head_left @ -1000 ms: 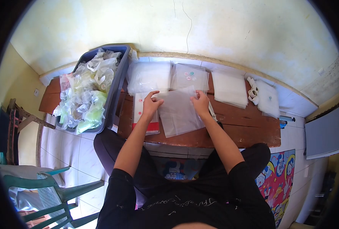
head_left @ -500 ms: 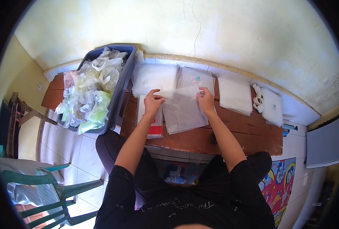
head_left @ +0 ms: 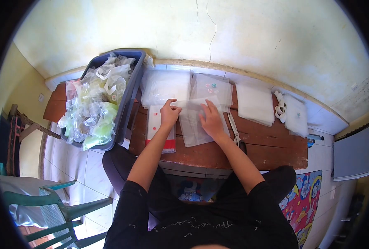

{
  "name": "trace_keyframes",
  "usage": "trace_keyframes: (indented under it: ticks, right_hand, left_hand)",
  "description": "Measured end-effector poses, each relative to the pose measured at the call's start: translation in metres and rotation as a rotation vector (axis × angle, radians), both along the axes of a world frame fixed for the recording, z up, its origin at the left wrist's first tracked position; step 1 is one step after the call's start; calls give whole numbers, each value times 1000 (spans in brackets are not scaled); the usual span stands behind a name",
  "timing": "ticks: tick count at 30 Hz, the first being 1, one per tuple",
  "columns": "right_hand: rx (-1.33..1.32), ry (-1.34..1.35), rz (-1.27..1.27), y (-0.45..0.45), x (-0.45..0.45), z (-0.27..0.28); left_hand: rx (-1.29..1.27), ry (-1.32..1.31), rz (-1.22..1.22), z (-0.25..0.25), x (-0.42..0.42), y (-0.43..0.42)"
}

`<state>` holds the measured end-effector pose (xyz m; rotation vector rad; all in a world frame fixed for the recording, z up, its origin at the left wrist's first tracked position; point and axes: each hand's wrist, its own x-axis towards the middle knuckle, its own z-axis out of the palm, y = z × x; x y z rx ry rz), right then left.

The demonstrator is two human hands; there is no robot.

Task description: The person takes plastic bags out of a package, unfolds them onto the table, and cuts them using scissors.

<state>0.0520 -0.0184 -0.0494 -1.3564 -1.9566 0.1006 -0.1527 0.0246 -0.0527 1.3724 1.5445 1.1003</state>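
A clear plastic bag lies on the brown wooden table, its upper part folded over. My left hand is at the bag's upper left corner, fingers curled around the film's edge. Spread across the bag's right side, my right hand lies flat and touches the film. Just right of that hand are scissors with dark handles, partly behind my wrist. Under my left forearm is a pack of bags with red print. Behind the hands are a stack of clear bags and bags bearing small round stickers.
A dark blue tub full of plastic-wrapped items stands at the left. Further right on the table are a white stack, a white roll of strip and another stack. A green chair stands at lower left.
My right hand has gone from pinching the bag's upper right edge to lying flat on it, slightly left. The scissors are now more visible. My left hand has barely moved.
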Motion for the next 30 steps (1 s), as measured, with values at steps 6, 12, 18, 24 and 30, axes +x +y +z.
trace_keyframes:
  ticks: [6,12,18,24,30]
  right_hand:
    - [-129,-220,-8,-2,-4,-14]
    - [-203,-304,-9,-4,-12,-15]
    - [-192,-300,-9,-2,-12,-18]
    - [-150,-306,-13,-3,-6,-20]
    - [-156,-273,2,4,-1,-16]
  left_hand:
    - [42,150,11,10,0,2]
    - [317,567,103,22,7,-26]
    - [415,805,-179,-16,45,-72]
    - [319,918,-257,-21,47,-81]
    - [271,941,-271,-18,45,-85]
